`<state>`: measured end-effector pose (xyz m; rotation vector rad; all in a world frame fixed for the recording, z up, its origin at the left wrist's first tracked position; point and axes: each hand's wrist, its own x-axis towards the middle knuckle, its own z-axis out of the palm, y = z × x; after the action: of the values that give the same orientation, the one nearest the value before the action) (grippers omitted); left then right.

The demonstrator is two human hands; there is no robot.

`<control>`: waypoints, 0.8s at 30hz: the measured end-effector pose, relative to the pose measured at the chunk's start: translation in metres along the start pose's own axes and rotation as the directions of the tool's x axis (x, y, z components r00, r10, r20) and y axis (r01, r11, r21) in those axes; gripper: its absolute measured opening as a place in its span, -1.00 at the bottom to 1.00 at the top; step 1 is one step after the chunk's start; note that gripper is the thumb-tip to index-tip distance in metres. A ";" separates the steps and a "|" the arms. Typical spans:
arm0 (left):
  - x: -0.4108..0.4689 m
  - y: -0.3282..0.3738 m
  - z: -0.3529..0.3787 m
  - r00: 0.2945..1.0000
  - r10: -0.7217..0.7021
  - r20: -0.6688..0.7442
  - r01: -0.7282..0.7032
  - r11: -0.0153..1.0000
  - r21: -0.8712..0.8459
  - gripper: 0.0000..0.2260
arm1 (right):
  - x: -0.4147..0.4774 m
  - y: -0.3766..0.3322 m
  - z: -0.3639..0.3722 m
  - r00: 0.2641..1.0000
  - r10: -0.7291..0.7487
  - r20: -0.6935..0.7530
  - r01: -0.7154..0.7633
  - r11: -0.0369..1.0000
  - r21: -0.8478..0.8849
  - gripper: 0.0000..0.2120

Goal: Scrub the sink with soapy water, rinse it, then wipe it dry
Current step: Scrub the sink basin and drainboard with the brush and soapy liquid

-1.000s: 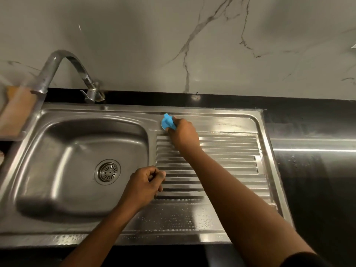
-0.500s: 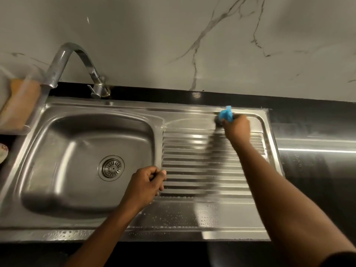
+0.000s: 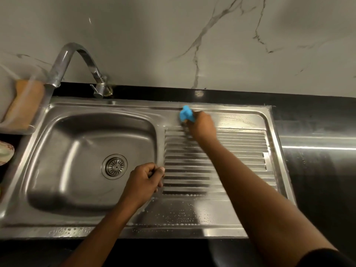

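A stainless steel sink (image 3: 96, 110) has a basin on the left and a ribbed drainboard (image 3: 240, 151) on the right. My right hand (image 3: 202, 125) grips a blue scrubber (image 3: 185, 113) and presses it on the flat strip at the back of the drainboard, near the basin's corner. Soapy streaks and droplets cover the drainboard's back and front. My left hand (image 3: 143, 182) is curled into a fist and rests on the ridge between basin and drainboard; nothing shows inside it.
A curved tap (image 3: 77, 60) stands at the back left over the basin, whose drain strainer (image 3: 115, 166) sits mid-floor. A holder with a brown sponge (image 3: 23, 105) hangs at the far left. Black countertop (image 3: 317, 170) lies to the right, marble wall behind.
My right hand swept the blue scrubber along the back strip, out to the right end and back left toward the basin. My left hand stayed put.
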<state>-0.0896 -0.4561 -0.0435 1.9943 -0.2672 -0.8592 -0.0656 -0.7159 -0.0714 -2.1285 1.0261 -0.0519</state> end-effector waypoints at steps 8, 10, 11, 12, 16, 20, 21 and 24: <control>-0.001 0.001 0.000 1.000 0.017 0.013 -0.017 0.999 -0.033 -0.74 | 0.019 0.059 -0.088 0.943 0.247 -0.225 -0.270 0.960 -0.077 -0.65; -0.002 0.000 -0.001 1.000 0.015 0.012 -0.014 0.999 -0.031 -0.75 | 0.018 0.035 -0.061 0.964 0.202 -0.171 -0.212 0.977 -0.041 -0.68; -0.002 0.000 -0.002 1.000 0.012 0.014 -0.011 1.000 -0.025 -0.76 | 0.017 0.018 -0.046 0.979 0.167 -0.121 -0.170 0.985 -0.020 -0.69; -0.002 -0.001 -0.002 1.000 0.008 0.015 -0.007 1.000 -0.018 -0.76 | 0.017 0.001 -0.029 0.990 0.123 -0.064 -0.124 0.992 -0.009 -0.69; 0.001 -0.004 -0.007 1.000 0.004 0.011 -0.004 1.000 0.013 -0.74 | 0.012 -0.064 0.027 0.992 -0.051 0.112 0.058 0.997 -0.056 -0.64; 0.004 0.001 -0.009 1.000 0.022 0.003 -0.022 1.000 0.019 -0.74 | 0.009 -0.067 0.031 0.988 -0.037 0.149 0.045 0.998 -0.051 -0.66; 0.006 0.003 -0.009 1.000 0.027 0.004 -0.027 1.000 0.009 -0.74 | 0.012 -0.055 0.019 0.992 -0.015 0.128 0.022 0.998 -0.053 -0.67; 0.011 0.009 -0.006 0.999 0.050 0.021 -0.050 0.999 -0.012 -0.74 | 0.024 -0.003 -0.035 0.997 0.075 0.024 -0.072 0.991 -0.117 -0.69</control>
<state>-0.0763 -0.4623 -0.0390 1.9612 -0.3222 -0.8484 -0.0593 -0.7526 -0.0516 -2.1866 1.1140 0.0758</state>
